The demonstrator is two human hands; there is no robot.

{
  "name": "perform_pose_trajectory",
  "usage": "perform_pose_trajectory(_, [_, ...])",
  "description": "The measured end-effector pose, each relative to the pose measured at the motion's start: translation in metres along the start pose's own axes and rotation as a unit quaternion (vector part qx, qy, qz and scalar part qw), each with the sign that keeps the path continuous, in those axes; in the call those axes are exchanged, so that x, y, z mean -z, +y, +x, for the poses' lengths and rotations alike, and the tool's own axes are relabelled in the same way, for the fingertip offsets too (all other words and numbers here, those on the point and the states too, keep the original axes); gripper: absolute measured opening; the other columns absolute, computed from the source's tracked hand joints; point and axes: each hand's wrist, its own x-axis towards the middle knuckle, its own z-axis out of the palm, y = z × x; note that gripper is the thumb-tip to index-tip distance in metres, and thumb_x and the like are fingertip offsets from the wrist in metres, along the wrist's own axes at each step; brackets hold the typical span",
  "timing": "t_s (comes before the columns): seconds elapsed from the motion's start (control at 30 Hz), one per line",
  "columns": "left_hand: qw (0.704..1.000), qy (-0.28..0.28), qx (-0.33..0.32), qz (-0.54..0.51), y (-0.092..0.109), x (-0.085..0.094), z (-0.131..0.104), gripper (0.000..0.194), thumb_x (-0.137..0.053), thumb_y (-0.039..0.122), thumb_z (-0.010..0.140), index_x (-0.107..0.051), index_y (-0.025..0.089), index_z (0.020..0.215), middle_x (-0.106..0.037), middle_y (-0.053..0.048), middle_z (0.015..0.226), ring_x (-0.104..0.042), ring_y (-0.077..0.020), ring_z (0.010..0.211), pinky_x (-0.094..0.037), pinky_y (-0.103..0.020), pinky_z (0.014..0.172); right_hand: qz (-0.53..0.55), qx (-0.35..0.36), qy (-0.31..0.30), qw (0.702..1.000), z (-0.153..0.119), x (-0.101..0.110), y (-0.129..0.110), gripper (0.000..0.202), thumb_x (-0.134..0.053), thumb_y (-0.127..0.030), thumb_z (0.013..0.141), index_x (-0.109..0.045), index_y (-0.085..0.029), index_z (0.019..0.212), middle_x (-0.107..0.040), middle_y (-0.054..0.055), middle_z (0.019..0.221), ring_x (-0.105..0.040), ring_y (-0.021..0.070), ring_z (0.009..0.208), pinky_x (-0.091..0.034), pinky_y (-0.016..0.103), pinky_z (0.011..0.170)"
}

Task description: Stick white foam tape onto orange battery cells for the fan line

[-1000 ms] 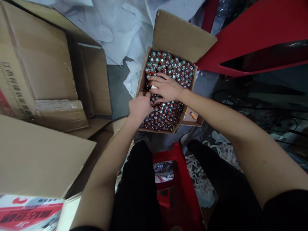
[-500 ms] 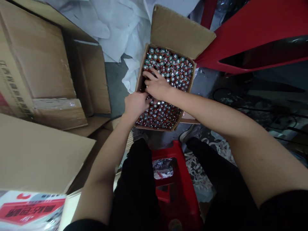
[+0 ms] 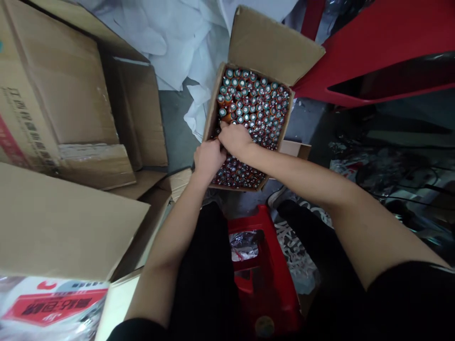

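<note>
A cardboard box (image 3: 212, 97) stands on the floor with a flap raised. Packed upright in it are many small battery-like cylinders (image 3: 253, 109) with orange sides and teal tops. My right hand (image 3: 235, 139) reaches into the box near its left wall, fingers curled down among the cylinders. Right beside it, nearly touching, my left hand (image 3: 210, 157) bends over the box's left side with its fingers curled inward. Whatever the fingertips of both hands hold is hidden from me. A few cylinders near my right hand lean over.
Large open cartons (image 3: 74, 99) stand on the left. White sheets (image 3: 192, 52) lie behind the box. A red plastic stool (image 3: 263, 222) sits between my legs, and a bigger red plastic piece (image 3: 377, 52) is at upper right. Paper shreds (image 3: 295, 251) litter the floor.
My right hand's fingers, spread over the cylinders before, are now curled down close to my left hand. The whole view has shifted slightly, so the box appears farther right.
</note>
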Motion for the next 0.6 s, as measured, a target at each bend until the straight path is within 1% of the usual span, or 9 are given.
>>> perform_pose_trajectory(0.1, [0.999, 0.019, -0.027, -0.036, 0.000, -0.005, -0.001, 0.038, -0.049, 0.036, 0.102, -0.071, 0.023, 0.131, -0.074, -0.018, 0.123, -0.071, -0.0357, 0.113, -0.055, -0.047, 0.096, -0.048, -0.030, -0.002, 0.998, -0.006, 0.002, 0.006, 0.046, -0.033, -0.012, 0.102, -0.073, -0.010, 0.125, -0.061, 0.023, 0.142, -0.070, 0.0318, 0.104, -0.059, 0.045, 0.086])
perform_pose_trajectory(0.13, [0.998, 0.027, -0.034, -0.046, 0.000, -0.007, -0.002, 0.038, -0.048, 0.036, 0.103, -0.070, 0.023, 0.132, -0.073, -0.017, 0.124, -0.070, -0.0356, 0.114, -0.055, -0.046, 0.096, -0.057, -0.025, -0.005, 0.998, -0.008, 0.003, 0.009, 0.046, -0.033, -0.013, 0.103, -0.073, -0.010, 0.126, -0.060, 0.023, 0.144, -0.070, 0.0317, 0.104, -0.058, 0.044, 0.085])
perform_pose_trajectory(0.27, [0.996, 0.043, -0.046, -0.056, -0.003, -0.014, -0.009, 0.039, -0.045, 0.036, 0.105, -0.069, 0.023, 0.133, -0.072, -0.016, 0.124, -0.071, -0.0344, 0.111, -0.056, -0.045, 0.094, -0.073, 0.013, -0.039, 0.996, -0.014, 0.010, 0.014, 0.041, -0.039, -0.014, 0.102, -0.073, -0.013, 0.125, -0.061, 0.023, 0.139, -0.071, 0.0312, 0.103, -0.057, 0.042, 0.084])
perform_pose_trajectory(0.33, [0.995, 0.050, -0.074, -0.053, -0.008, -0.018, -0.013, 0.040, -0.044, 0.037, 0.107, -0.068, 0.025, 0.137, -0.070, -0.016, 0.128, -0.072, -0.0333, 0.110, -0.057, -0.044, 0.092, -0.072, 0.012, -0.040, 0.996, -0.019, 0.008, 0.015, 0.040, -0.041, -0.015, 0.102, -0.073, -0.014, 0.125, -0.061, 0.022, 0.138, -0.071, 0.0296, 0.098, -0.057, 0.042, 0.082])
perform_pose_trajectory(0.4, [0.990, 0.062, -0.118, -0.051, -0.015, -0.020, -0.019, 0.044, -0.042, 0.040, 0.108, -0.064, 0.026, 0.143, -0.068, -0.016, 0.134, -0.072, -0.0326, 0.110, -0.058, -0.044, 0.092, -0.059, -0.002, -0.024, 0.998, -0.028, 0.003, 0.016, 0.037, -0.045, -0.018, 0.102, -0.072, -0.016, 0.127, -0.061, 0.020, 0.139, -0.071, 0.0287, 0.098, -0.058, 0.042, 0.082])
perform_pose_trajectory(0.47, [0.984, 0.076, -0.154, -0.052, -0.020, -0.018, -0.028, 0.047, -0.041, 0.042, 0.109, -0.059, 0.026, 0.149, -0.067, -0.018, 0.136, -0.072, -0.0321, 0.110, -0.059, -0.044, 0.091, -0.030, -0.010, 0.005, 0.999, -0.041, -0.003, 0.018, 0.034, -0.051, -0.021, 0.100, -0.072, -0.018, 0.127, -0.061, 0.017, 0.139, -0.070, 0.0292, 0.104, -0.059, 0.041, 0.083])
perform_pose_trajectory(0.53, [0.978, 0.084, -0.182, -0.054, -0.021, -0.011, -0.041, 0.048, -0.040, 0.044, 0.109, -0.058, 0.025, 0.150, -0.068, -0.018, 0.135, -0.073, -0.0307, 0.107, -0.060, -0.043, 0.087, 0.011, -0.006, 0.042, 0.999, -0.059, -0.005, 0.019, 0.030, -0.056, -0.024, 0.098, -0.073, -0.019, 0.123, -0.062, 0.015, 0.138, -0.068, 0.0297, 0.111, -0.060, 0.040, 0.084])
perform_pose_trajectory(0.6, [0.970, 0.100, -0.213, -0.056, -0.015, 0.001, -0.060, 0.047, -0.038, 0.043, 0.110, -0.060, 0.025, 0.147, -0.069, -0.018, 0.133, -0.074, -0.0287, 0.102, -0.062, -0.041, 0.082, 0.055, 0.009, 0.080, 0.995, -0.086, 0.000, 0.021, 0.026, -0.060, -0.026, 0.096, -0.075, -0.021, 0.116, -0.065, 0.013, 0.133, -0.067, 0.0291, 0.115, -0.061, 0.040, 0.085])
